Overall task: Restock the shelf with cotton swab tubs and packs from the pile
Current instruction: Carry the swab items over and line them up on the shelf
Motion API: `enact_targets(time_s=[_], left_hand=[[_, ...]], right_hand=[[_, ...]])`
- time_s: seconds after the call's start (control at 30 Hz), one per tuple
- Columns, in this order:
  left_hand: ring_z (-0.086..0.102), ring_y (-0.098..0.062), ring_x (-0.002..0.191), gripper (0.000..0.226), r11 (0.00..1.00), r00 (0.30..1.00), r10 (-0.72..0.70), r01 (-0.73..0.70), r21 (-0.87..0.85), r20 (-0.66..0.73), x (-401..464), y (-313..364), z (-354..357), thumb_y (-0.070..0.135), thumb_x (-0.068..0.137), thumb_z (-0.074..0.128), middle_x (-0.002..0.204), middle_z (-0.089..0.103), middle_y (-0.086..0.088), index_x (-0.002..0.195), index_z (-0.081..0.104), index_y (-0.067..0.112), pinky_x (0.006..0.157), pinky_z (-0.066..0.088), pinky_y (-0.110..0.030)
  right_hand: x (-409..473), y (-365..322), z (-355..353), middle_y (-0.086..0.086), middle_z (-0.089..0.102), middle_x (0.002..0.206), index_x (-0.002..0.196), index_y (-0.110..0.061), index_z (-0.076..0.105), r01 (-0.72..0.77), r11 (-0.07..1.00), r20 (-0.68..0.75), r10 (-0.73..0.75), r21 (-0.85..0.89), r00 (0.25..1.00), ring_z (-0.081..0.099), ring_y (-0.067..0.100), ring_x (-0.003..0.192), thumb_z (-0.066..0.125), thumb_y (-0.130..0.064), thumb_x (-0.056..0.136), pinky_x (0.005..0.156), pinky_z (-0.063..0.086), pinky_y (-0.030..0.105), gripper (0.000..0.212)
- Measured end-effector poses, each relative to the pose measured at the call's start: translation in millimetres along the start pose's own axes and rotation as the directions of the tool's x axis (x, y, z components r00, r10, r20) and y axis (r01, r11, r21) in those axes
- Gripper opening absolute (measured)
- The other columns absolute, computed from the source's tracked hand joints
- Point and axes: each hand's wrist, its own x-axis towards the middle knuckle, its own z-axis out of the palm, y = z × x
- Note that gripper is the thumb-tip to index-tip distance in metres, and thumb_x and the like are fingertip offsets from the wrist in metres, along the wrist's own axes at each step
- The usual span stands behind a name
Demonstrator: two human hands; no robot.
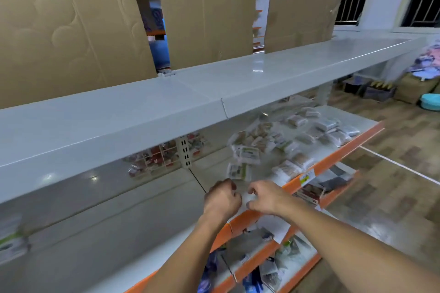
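Note:
Both my hands reach onto the second shelf [166,228], near its orange front edge. My left hand [222,197] has curled fingers and my right hand [264,197] pinches with thumb and fingers. Between them sits something small, pale and blurred [245,197], which both hands seem to hold; what it is I cannot tell. Behind and to the right lies a pile of clear cotton swab packs [285,145] spread over the same shelf. One pack [238,171] lies just beyond my hands.
The broad white top shelf [214,93] overhangs the working shelf. Cardboard sheets [207,14] stand behind it. Red-and-white goods [164,157] sit at the back. Lower orange-edged shelves [262,257] hold other packets. Boxes and a teal tub [431,102] stand on the floor at right.

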Motion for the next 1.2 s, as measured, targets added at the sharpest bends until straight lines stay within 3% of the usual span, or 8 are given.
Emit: enact_targets(time_s=[0.27,0.43,0.63,0.87,1.03,1.2], left_hand=[[0.061,-0.024,0.117,0.032,0.995,0.993,0.095,-0.093,-0.039,0.072,38,54,36,0.024,0.092,0.052,0.125,0.066,-0.007,0.122,0.061,0.014,0.098,0.049,-0.033],[0.061,-0.023,0.114,0.029,0.989,0.987,0.141,-0.137,-0.055,0.076,72,79,56,0.022,0.094,0.052,0.123,0.066,-0.008,0.120,0.061,0.012,0.090,0.048,-0.027],[0.058,-0.023,0.116,0.030,0.984,0.983,0.162,-0.154,-0.086,0.089,129,109,78,0.022,0.091,0.054,0.125,0.063,-0.006,0.120,0.061,0.016,0.097,0.048,-0.032],[0.057,-0.026,0.120,0.038,0.978,0.977,0.177,-0.161,-0.130,0.120,202,146,104,0.008,0.087,0.048,0.125,0.062,-0.011,0.122,0.062,0.014,0.099,0.045,-0.030],[0.061,-0.025,0.117,0.036,0.979,0.974,0.200,-0.195,-0.061,0.106,243,158,125,0.005,0.087,0.050,0.121,0.067,-0.008,0.119,0.064,0.013,0.097,0.047,-0.030],[0.058,-0.024,0.118,0.041,0.987,0.983,0.160,-0.160,-0.003,0.086,262,161,147,0.003,0.085,0.054,0.127,0.062,-0.009,0.125,0.060,0.008,0.100,0.046,-0.029]], right_hand=[[12,61,-25,0.003,0.055,0.137,0.135,-0.022,0.054,-0.053,0.997,-0.065,0.056,0.051,0.996,0.060,0.021,0.116,0.066,-0.035,0.087,0.093,0.052,0.034,0.051],[29,99,-41,0.003,0.056,0.137,0.132,-0.021,0.056,-0.076,0.994,-0.096,0.083,0.080,0.992,0.057,0.021,0.119,0.066,-0.031,0.085,0.095,0.050,0.033,0.049],[66,147,-70,0.002,0.060,0.126,0.130,-0.020,0.058,-0.118,0.987,-0.125,0.132,0.111,0.983,0.062,0.019,0.108,0.067,-0.028,0.084,0.089,0.054,0.033,0.048],[118,203,-110,0.009,0.059,0.129,0.132,-0.014,0.056,-0.153,0.983,-0.121,0.164,0.102,0.979,0.058,0.024,0.116,0.064,-0.029,0.087,0.093,0.051,0.032,0.048],[148,236,-120,0.002,0.064,0.117,0.129,-0.020,0.057,-0.164,0.973,-0.154,0.190,0.164,0.970,0.063,0.017,0.101,0.063,-0.034,0.088,0.088,0.053,0.030,0.044],[175,260,-126,0.002,0.059,0.127,0.137,-0.020,0.052,-0.186,0.977,-0.175,0.202,0.103,0.964,0.061,0.020,0.111,0.058,-0.036,0.091,0.095,0.051,0.031,0.049]])
